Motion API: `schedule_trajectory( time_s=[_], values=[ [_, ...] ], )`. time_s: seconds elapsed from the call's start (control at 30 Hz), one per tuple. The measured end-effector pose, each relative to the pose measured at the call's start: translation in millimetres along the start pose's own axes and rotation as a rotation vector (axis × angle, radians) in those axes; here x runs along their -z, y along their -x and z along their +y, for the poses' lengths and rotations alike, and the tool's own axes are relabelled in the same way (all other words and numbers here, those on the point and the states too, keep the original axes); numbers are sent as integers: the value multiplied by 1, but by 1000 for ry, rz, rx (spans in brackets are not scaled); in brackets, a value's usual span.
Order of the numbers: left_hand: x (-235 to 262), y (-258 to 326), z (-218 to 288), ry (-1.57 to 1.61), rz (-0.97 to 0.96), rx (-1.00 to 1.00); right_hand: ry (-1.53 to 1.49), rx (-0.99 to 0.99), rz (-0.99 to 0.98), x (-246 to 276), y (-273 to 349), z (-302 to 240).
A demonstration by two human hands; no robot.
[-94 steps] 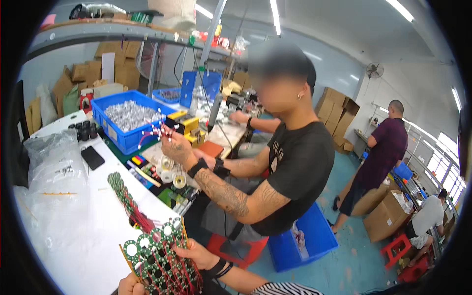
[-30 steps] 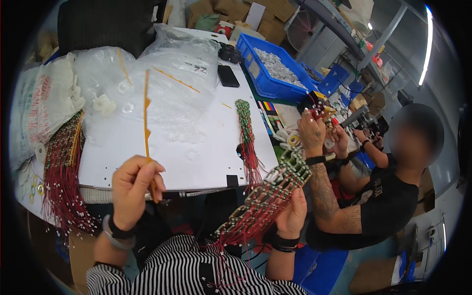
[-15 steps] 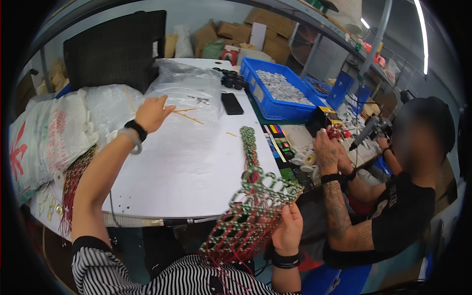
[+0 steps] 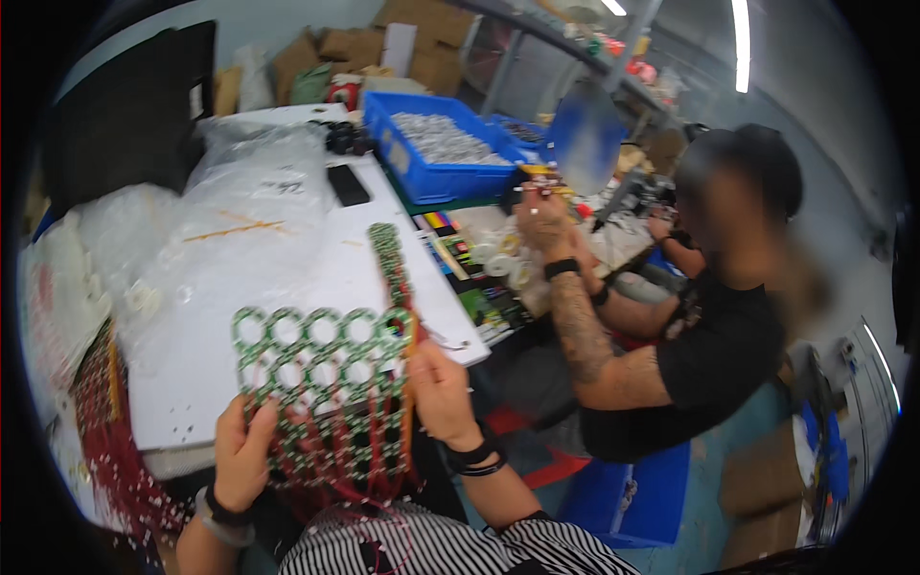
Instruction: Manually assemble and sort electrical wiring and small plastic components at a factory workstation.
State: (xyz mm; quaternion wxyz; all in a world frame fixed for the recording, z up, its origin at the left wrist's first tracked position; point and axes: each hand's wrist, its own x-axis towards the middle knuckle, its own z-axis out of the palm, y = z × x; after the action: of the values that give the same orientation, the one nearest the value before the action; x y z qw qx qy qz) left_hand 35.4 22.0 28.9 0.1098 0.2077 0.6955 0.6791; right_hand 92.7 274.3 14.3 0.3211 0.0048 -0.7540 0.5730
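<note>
Left hand: the left hand (image 4: 244, 450) is clamped on the lower left edge of a green panel of ring-shaped circuit boards (image 4: 321, 383), thumb on its face and fingers behind it.
Right hand: the right hand (image 4: 443, 388) is closed on the panel's right edge, just below its upper right corner; two dark bands sit on that wrist.
Panel: it is held upright in front of the person's chest, over the near edge of the white surface (image 4: 287, 249), its rings in rows that join one another.
Wires: a bundle of thin red wires (image 4: 335, 489) hangs from the panel's lower part, down over the striped shirt.
Strip: a long narrow green strip of the same small rings (image 4: 388, 264) lies on the surface just beyond the panel's top right corner, running away from the person.
Sticks: thin orange sticks (image 4: 235, 230) lie on clear plastic bags (image 4: 192, 249) on the left part of the surface.
Far end: a black flat rectangular device (image 4: 348, 184) lies near a blue plastic crate of small silver parts (image 4: 441, 153).
Co-worker: a person in a black shirt (image 4: 719, 355) sits to the right, a raised hand (image 4: 541, 216) holding something small; what it is cannot be told.
</note>
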Motion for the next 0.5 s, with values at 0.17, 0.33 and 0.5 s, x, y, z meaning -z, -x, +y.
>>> schedule_trajectory(
  time_s=[0.17,0.33,0.5],
  values=[
    [8,6,-9,281,-61,16,-78,197,-335,14,-11,-30],
    [-5,4,-23,589,-17,16,-553,84,-481,-7,-8,-30],
    [-28,-1,-29,754,-135,74,-915,-29,-468,-22,-10,-30]
  ],
)
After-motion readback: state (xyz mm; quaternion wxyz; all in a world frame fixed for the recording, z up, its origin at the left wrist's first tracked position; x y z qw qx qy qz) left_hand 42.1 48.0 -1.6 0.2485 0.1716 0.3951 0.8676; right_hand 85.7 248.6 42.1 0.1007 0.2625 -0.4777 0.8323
